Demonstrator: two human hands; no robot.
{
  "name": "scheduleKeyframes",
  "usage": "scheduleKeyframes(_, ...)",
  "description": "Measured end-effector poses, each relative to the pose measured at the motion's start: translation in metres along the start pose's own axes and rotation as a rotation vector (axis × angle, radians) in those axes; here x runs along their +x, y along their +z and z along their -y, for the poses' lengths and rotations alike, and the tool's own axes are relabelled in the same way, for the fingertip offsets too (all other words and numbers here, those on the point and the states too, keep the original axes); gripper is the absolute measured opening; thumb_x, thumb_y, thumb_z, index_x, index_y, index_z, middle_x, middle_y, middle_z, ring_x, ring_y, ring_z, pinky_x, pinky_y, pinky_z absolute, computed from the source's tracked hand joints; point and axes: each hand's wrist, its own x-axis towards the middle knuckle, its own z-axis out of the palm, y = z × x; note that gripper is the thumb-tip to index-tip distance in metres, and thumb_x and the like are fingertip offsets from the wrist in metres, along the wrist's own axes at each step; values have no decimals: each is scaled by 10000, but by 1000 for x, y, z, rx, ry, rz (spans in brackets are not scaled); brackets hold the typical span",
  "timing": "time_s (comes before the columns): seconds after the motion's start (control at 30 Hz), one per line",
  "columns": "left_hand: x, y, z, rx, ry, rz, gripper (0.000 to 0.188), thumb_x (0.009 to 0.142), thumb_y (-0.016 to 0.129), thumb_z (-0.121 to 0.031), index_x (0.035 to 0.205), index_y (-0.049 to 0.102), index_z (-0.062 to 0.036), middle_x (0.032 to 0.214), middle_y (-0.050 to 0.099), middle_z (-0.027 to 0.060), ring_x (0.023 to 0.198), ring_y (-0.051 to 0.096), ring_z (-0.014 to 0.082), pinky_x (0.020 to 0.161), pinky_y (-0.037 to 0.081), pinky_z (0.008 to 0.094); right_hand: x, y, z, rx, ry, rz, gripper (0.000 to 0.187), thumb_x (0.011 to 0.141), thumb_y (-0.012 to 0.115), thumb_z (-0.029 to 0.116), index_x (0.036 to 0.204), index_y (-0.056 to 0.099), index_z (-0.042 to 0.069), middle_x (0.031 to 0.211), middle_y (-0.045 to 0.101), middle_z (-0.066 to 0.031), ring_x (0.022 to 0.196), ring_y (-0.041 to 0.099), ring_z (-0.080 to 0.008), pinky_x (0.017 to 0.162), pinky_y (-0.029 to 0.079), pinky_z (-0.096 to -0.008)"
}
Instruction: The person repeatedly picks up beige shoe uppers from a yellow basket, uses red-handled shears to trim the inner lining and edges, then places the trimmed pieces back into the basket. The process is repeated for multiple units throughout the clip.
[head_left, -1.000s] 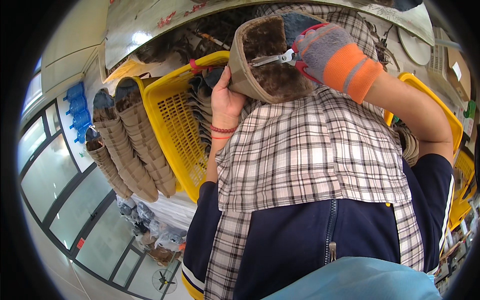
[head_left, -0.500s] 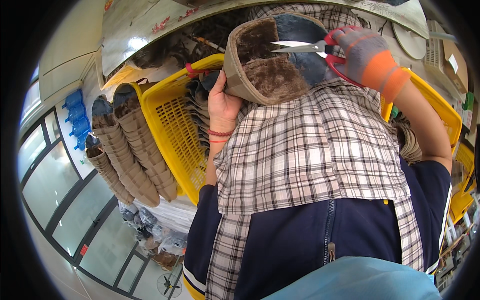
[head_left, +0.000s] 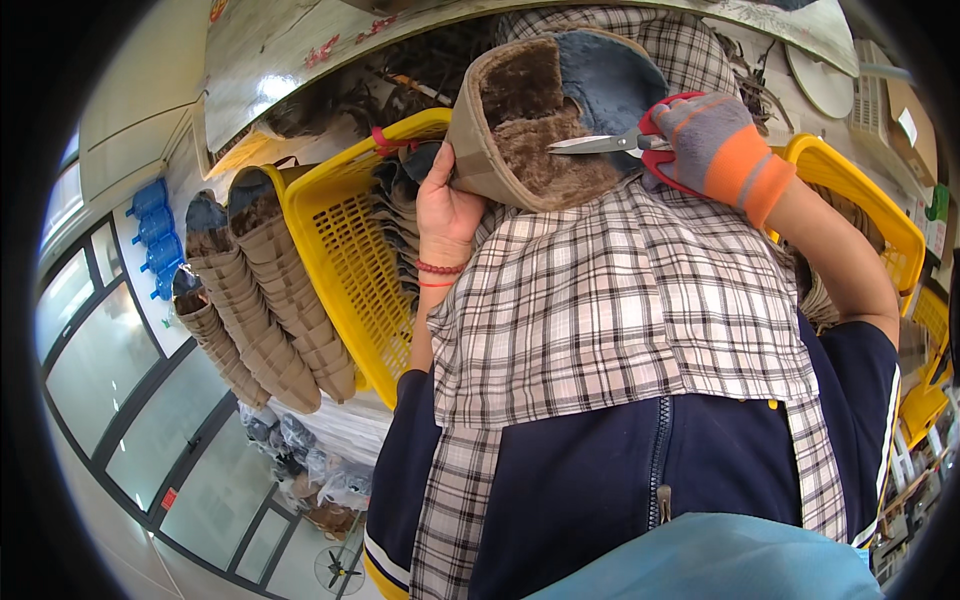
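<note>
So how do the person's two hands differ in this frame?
The left hand is bare, with red bead bracelets at the wrist; the right hand wears a grey and orange glove. The left hand grips the side of the fur-lined slipper; the right hand holds red-handled scissors, blades pointing into the slipper's lining. Both are raised at the same slipper.

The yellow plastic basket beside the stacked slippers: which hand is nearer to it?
Left. The bare left hand grips the brown fur-lined slipper right beside the yellow plastic basket; the gloved right hand holds red-handled scissors on the slipper's far side.
</note>
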Motion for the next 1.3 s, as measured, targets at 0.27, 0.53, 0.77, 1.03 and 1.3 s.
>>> scheduleKeyframes(0.27,10,-7,-4,90,37,49,458,934,474,-341,1255,488,-14,1254,537,86,1165,485,235,1031,333,395,-1,-8,2,-5,47,110,334,745,671,367,956,626,112,799,657,-79,808,638,-235,731,493,-356)
scheduleKeyframes(0.53,54,-25,5,106,108,54,357,934,446,-251,1200,514,-22,1165,577,94,1036,561,245,918,450,385,-2,0,8,38,59,163,355,752,658,384,955,621,95,820,651,-88,815,630,-257,744,480,-364)
scheduleKeyframes(0.77,59,-12,14,41,90,18,419,952,470,-280,1305,445,-56,1244,546,87,1074,543,181,932,451,311,-7,14,3,127,37,151,331,772,643,362,968,628,95,852,659,-91,832,634,-254,754,484,-358)
scheduleKeyframes(1.03,57,-22,7,253,215,165,425,972,388,-290,1316,436,-44,1238,538,72,1104,517,192,965,423,343,-22,10,-16,336,209,-45,431,739,688,451,991,633,105,892,666,-88,816,639,-259,693,506,-331)
scheduleKeyframes(1.3,83,163,8,635,274,786,299,913,446,-126,1141,584,9,1178,584,103,1047,564,192,885,455,307,8,-8,10,1421,47,-1045,457,766,747,204,1111,542,-15,949,614,-56,826,564,-116,752,472,-251)
